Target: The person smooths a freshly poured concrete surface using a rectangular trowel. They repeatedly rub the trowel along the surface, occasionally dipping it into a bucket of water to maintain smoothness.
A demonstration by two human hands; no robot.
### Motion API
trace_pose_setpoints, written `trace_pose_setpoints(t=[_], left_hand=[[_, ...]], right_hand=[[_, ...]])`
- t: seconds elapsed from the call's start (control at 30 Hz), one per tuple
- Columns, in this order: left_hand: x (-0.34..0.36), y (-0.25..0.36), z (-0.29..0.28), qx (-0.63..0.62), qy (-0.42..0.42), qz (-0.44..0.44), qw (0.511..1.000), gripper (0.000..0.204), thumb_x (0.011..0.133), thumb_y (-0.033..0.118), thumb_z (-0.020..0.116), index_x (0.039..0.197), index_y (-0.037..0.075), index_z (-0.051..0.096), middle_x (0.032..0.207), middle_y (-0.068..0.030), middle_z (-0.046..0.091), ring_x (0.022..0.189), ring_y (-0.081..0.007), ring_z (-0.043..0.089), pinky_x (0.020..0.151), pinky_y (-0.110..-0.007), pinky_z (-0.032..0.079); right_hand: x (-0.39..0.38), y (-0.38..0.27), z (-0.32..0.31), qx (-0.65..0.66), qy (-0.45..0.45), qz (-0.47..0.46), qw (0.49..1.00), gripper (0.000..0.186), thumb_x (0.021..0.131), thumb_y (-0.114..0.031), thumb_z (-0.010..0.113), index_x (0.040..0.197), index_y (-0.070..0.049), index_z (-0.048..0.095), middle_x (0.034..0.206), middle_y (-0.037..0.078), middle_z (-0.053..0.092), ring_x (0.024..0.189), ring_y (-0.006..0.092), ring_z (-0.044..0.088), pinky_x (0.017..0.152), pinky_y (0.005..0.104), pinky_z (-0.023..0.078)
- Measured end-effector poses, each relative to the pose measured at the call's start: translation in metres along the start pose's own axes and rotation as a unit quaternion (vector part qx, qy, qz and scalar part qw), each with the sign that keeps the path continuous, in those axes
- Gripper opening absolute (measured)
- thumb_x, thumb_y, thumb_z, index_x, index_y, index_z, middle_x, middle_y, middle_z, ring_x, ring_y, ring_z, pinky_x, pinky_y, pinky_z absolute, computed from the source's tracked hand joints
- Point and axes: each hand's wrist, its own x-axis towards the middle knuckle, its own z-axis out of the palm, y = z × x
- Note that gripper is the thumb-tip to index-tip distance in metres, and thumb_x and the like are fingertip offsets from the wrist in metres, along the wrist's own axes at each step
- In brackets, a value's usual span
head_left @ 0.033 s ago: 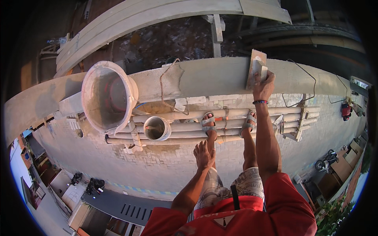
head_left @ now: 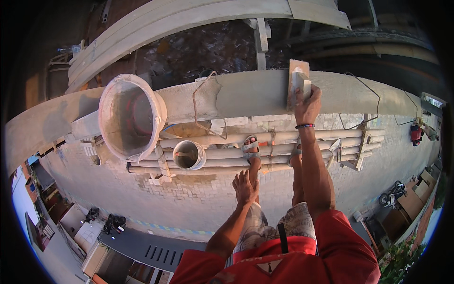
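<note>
My right hand (head_left: pixel 307 105) grips the handle of a wooden plastering float (head_left: pixel 294 87), which lies across the top of a grey wall ledge (head_left: pixel 255 90). Smooth, damp-looking mortar coats the ledge on both sides of the float; a rougher, paler patch (head_left: pixel 187 102) lies farther left. Over my thigh hangs my left hand (head_left: pixel 246 188), its fingers apart and nothing in them. A large, mortar-smeared tub (head_left: pixel 161 102) stands at the ledge on the left. Below it, a smaller pale bucket (head_left: pixel 198 156) rests on the poles, with something like a tool inside.
My sandalled feet stand on a scaffold of long poles (head_left: pixel 227 154), high above a paved lane (head_left: pixel 189 203). Bent wire hoops (head_left: pixel 378 102) straddle the ledge. Beyond it are pale planks (head_left: pixel 189 23) and a dark, littered space. Motorbikes (head_left: pixel 113 223) stand far below.
My right hand has slid the float a short way left along the ledge. My left hand stays in place.
</note>
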Motion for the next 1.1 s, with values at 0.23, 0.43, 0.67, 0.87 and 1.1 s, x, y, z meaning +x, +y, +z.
trace_pose_setpoints(t=[0.23, 0.43, 0.67, 0.87, 1.1], left_hand=[[0.001, 0.004, -0.003, -0.018, -0.018, -0.009, 1.000, 0.063, 0.086, 0.037, 0.061, 0.135, 0.002, 0.044, 0.137, -0.0204, 0.044, 0.125, -0.0419, 0.039, 0.105, -0.056, 0.028], [0.000, -0.005, 0.000, -0.010, -0.014, -0.010, 1.000, 0.063, 0.087, 0.039, 0.058, 0.136, 0.001, 0.044, 0.136, -0.0209, 0.044, 0.125, -0.0421, 0.039, 0.105, -0.055, 0.028], [0.004, -0.001, -0.005, -0.011, -0.020, -0.002, 1.000, 0.063, 0.086, 0.037, 0.060, 0.136, 0.001, 0.044, 0.134, -0.0205, 0.045, 0.124, -0.0418, 0.040, 0.105, -0.054, 0.029], [0.007, 0.001, -0.008, 0.002, -0.015, 0.002, 1.000, 0.062, 0.086, 0.037, 0.061, 0.135, 0.001, 0.045, 0.135, -0.0213, 0.047, 0.124, -0.0398, 0.042, 0.104, -0.053, 0.032], [0.010, 0.016, -0.033, -0.063, -0.025, -0.045, 0.997, 0.060, 0.085, 0.035, 0.063, 0.133, 0.002, 0.049, 0.130, -0.0218, 0.053, 0.122, -0.0388, 0.047, 0.105, -0.052, 0.031]], right_hand=[[-0.079, -0.105, 0.076, 0.013, -0.130, -0.112, 0.985, 0.043, 0.074, -0.012, 0.071, 0.108, 0.001, 0.049, 0.102, 0.020, 0.048, 0.095, 0.0389, 0.048, 0.080, 0.0472, 0.042], [-0.032, -0.043, 0.036, -0.043, -0.082, -0.067, 0.993, 0.042, 0.078, -0.014, 0.069, 0.110, 0.002, 0.048, 0.104, 0.022, 0.050, 0.097, 0.0409, 0.049, 0.084, 0.0485, 0.042], [0.063, 0.101, -0.105, -0.152, 0.120, 0.008, 0.981, 0.040, 0.080, -0.016, 0.067, 0.110, 0.005, 0.050, 0.101, 0.025, 0.056, 0.094, 0.0422, 0.056, 0.083, 0.0470, 0.045], [0.000, 0.071, -0.131, 0.017, 0.009, 0.017, 1.000, 0.044, 0.086, -0.027, 0.065, 0.114, 0.003, 0.051, 0.096, 0.023, 0.058, 0.084, 0.0374, 0.058, 0.076, 0.0440, 0.046], [-0.132, 0.074, -0.158, 0.069, -0.145, 0.076, 0.984, 0.041, 0.087, -0.027, 0.063, 0.113, 0.002, 0.053, 0.098, 0.023, 0.063, 0.088, 0.0360, 0.062, 0.078, 0.0417, 0.049]])
